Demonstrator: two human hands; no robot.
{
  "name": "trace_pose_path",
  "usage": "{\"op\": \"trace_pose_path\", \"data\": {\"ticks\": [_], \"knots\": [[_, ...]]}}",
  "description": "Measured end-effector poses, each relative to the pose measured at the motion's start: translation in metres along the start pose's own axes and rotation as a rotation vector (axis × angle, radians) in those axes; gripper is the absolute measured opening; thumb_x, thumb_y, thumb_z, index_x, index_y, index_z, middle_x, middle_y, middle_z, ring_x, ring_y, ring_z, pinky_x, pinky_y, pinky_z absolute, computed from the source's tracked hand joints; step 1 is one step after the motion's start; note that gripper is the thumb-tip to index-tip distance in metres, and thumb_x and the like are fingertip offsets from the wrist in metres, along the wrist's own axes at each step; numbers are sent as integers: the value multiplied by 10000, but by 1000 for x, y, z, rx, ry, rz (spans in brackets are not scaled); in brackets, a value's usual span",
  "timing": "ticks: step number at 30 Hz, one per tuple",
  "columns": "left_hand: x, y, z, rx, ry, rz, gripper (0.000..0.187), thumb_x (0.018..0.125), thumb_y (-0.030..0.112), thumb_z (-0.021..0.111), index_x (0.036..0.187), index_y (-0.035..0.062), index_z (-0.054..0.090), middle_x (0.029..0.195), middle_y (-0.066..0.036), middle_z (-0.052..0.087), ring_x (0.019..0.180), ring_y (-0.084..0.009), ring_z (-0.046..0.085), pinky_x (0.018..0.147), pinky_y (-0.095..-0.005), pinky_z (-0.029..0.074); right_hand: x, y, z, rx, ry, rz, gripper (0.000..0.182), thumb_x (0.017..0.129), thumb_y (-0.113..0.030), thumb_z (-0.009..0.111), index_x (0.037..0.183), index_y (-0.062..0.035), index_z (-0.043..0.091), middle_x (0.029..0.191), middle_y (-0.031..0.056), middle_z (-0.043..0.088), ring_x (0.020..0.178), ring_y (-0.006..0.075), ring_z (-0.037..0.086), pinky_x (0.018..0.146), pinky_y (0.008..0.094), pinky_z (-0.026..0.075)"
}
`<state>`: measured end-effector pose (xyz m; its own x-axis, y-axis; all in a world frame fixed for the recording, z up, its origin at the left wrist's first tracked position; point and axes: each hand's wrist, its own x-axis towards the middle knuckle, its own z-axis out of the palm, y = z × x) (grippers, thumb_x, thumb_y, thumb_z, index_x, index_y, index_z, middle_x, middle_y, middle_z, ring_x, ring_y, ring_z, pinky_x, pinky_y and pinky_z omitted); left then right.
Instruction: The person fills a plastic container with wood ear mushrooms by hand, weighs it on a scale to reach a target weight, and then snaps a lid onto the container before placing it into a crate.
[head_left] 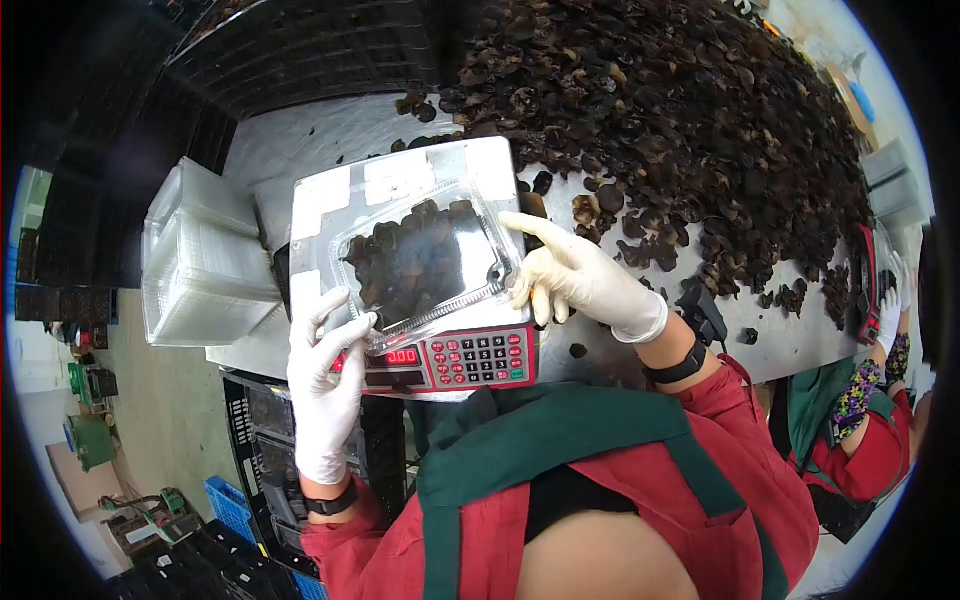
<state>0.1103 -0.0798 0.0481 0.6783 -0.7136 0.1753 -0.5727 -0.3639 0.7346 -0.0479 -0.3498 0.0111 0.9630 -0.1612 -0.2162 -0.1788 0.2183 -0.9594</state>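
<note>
A clear plastic box [462, 297] with dark, wrinkled wood ear mushrooms [405, 262] in it is over the pan of a weighing scale [310, 192]. My left hand [330, 385], in a white glove, pinches the box's near left corner. My right hand [580, 278], gloved too, grips the near right corner, its index finger stretched along the side and the other fingers curled. The mushrooms fill the left and middle of the box. Below it, the scale's red display [400, 357] reads 0.00, next to its keypad [485, 357].
A big heap of wood ear mushrooms [660, 110] covers the far and right side of the metal table [270, 150]. Stacked clear boxes [205, 265] stand at the left. Black crates [310, 55] rise behind. Another person's gloved hand [890, 315] is by a second scale [868, 285] at far right.
</note>
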Motion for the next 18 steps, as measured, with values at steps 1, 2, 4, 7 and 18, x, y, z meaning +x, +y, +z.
{"op": "trace_pose_path", "data": {"ticks": [1,2,4,7,18], "knots": [[-5,-5,2,-22,41,-31,342,787,-95,641,1090,44,711,1259,-142,580,1275,-266,501,1083,-381,382,4,-4,6,-2,15,56,679,992,-233,581,1539,-22,240,885,99,690,622,98,630,474,200,467],[-5,-16,4,231,131,143,415,831,-71,649,1218,77,654,1272,-142,555,1118,-216,600,893,-311,514,7,1,6,-3,7,53,679,992,-233,581,1539,-22,240,885,99,690,622,98,630,474,200,467],[-11,-18,17,-91,186,-227,539,843,-52,661,1354,68,534,1160,-101,593,977,-170,628,824,-287,521,13,11,5,115,22,56,686,964,-152,577,1536,1,230,892,111,692,618,100,630,473,203,468],[-6,-21,15,-407,33,-350,599,920,3,594,1475,60,377,891,-31,604,733,-101,596,653,-222,481,13,1,7,76,7,95,697,948,-114,562,1539,12,215,869,118,688,599,100,622,478,200,470],[-58,4,52,-797,128,-356,745,888,-111,510,1554,51,216,919,-75,656,774,-121,633,763,-274,532,-30,7,20,-18,103,35,722,864,79,488,1540,-72,282,859,34,612,684,76,577,621,216,465]]}}
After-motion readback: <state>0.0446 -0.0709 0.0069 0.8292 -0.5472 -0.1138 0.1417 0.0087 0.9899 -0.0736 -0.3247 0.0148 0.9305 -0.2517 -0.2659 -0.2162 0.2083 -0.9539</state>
